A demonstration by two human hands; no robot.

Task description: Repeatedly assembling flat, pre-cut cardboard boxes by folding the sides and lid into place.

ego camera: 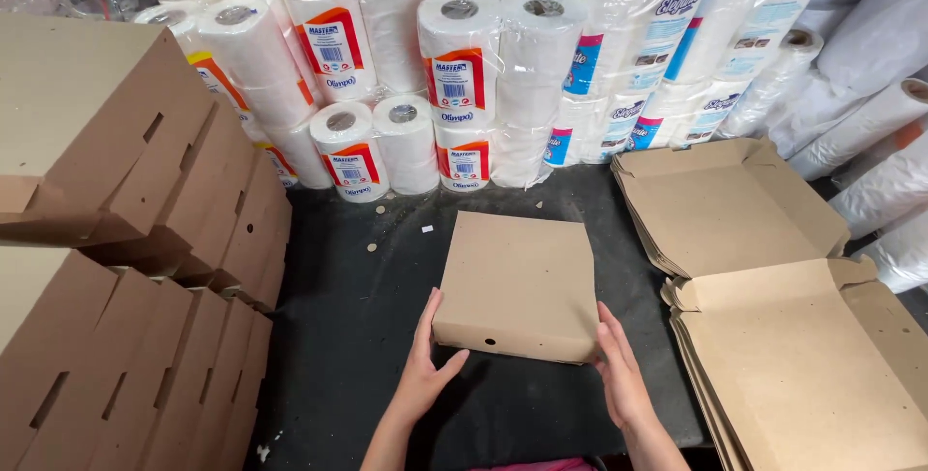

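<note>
Left hand point(425, 370) and right hand point(621, 374) pressed flat, fingers apart, against near corners of closed box point(517, 287) on dark table point(358, 336). Not clamped. Risk judged: front flap popped open if side pressure eased; flat blanks point(802, 365) nudged by elbow.

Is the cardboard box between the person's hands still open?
No: the folded box lies shut on the dark table, lid flat, with the left hand and right hand on its front corners.
</note>
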